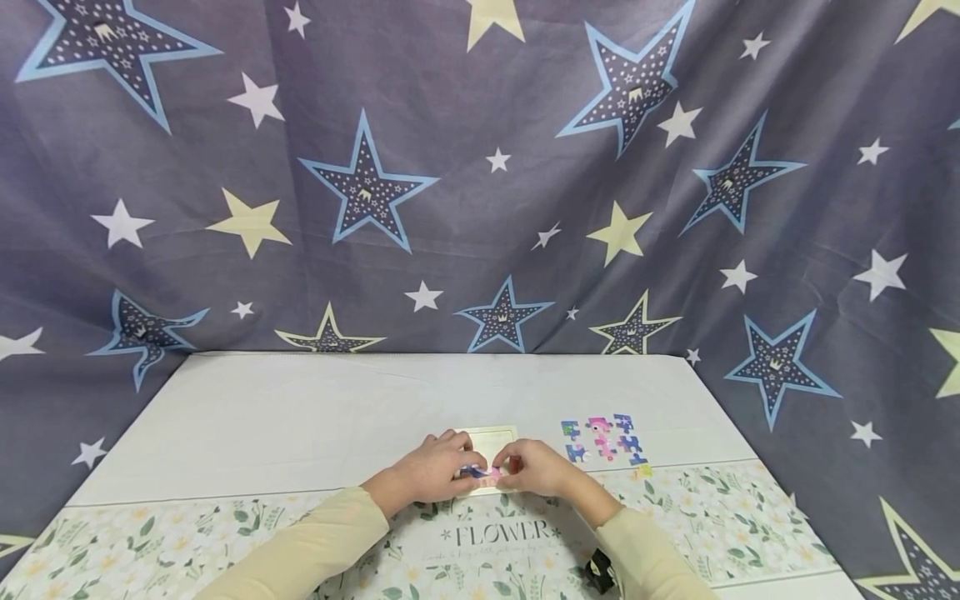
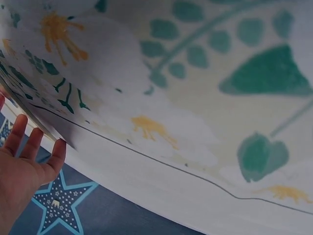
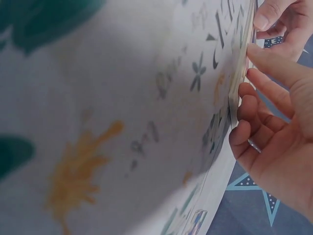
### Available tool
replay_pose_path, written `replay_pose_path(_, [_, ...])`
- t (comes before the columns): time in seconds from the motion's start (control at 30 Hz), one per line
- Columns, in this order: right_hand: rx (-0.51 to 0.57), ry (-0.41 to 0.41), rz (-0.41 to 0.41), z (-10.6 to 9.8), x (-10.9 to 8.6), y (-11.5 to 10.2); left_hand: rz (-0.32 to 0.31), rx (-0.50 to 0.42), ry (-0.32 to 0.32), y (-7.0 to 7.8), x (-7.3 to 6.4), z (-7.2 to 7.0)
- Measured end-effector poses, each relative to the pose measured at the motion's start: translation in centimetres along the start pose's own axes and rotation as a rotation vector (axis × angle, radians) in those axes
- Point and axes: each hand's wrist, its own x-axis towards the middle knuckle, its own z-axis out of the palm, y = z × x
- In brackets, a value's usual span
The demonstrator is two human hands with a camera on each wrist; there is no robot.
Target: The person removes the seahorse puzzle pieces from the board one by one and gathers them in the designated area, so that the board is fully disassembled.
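A small rectangular puzzle tray (image 1: 491,435) with a pale border lies in front of me, with pink and blue at its near end. My left hand (image 1: 438,468) rests at its left side, forefinger and thumb by a dark blue puzzle piece (image 1: 472,472). Its other fingers (image 2: 33,142) lie along the tray's edge in the left wrist view. From the right, my right hand (image 1: 536,468) pinches a pink puzzle piece (image 1: 495,472) over the near part of the tray. Its remaining fingers (image 3: 248,105) are curled beside the tray edge. The fingertips partly hide both pieces.
To the right of the tray, several loose puzzle pieces (image 1: 602,437) in pink and blue lie on the white table (image 1: 315,417). A flower-print cloth (image 1: 720,508) covers the near part. Near the right forearm is a black object (image 1: 598,572). A star-print curtain (image 1: 450,208) hangs behind.
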Motion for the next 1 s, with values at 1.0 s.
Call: replay_pose_path(1.0, [0.037, 0.05, 0.08, 0.3, 0.0, -0.2, -0.037, -0.012, -0.046, -1.4, -1.2, -0.5])
